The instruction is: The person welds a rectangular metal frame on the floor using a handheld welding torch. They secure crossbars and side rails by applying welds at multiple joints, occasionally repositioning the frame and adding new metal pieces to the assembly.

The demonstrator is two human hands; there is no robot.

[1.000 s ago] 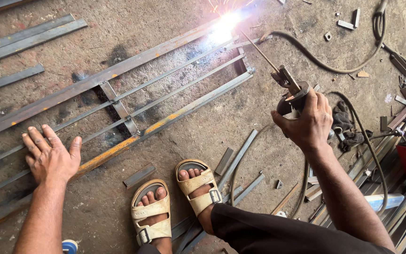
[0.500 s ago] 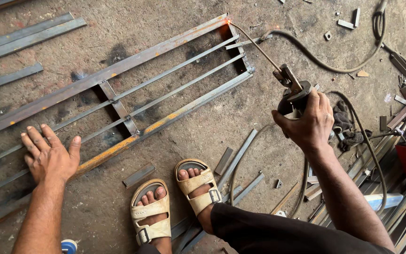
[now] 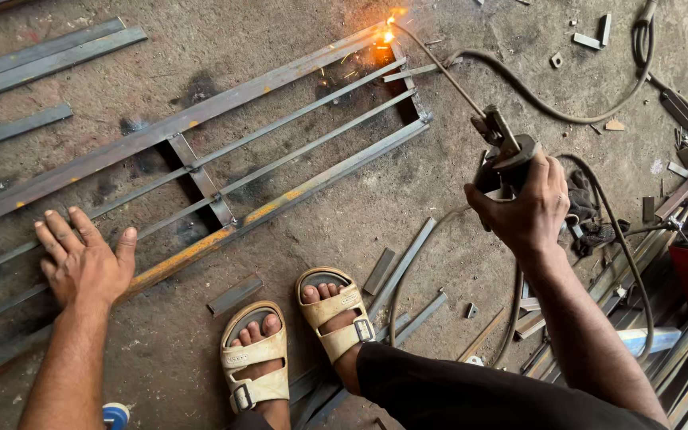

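Arc relit: a small orange glow with a few sparks sits at the rod [image 3: 438, 65] tip, at the far corner of the steel frame [image 3: 201, 171], about 12 o'clock in view. Half a second ago that corner was dark; a second ago it flared bright white.

Right hand [image 3: 525, 205] clenched around the electrode holder [image 3: 502, 155], at 3 o'clock, position near unchanged. The rod runs from the holder up-left to the glow. Black cable [image 3: 567, 115] loops from the holder toward 1 o'clock.

Left hand [image 3: 83, 261] lies flat, fingers spread, gripping nothing, pressing on the frame's near bars at 8 o'clock; same spot as before.

Sandalled feet [image 3: 296, 334] at 6 o'clock, just below the frame. Loose flat bars [image 3: 49, 52] at 10 o'clock, well apart.
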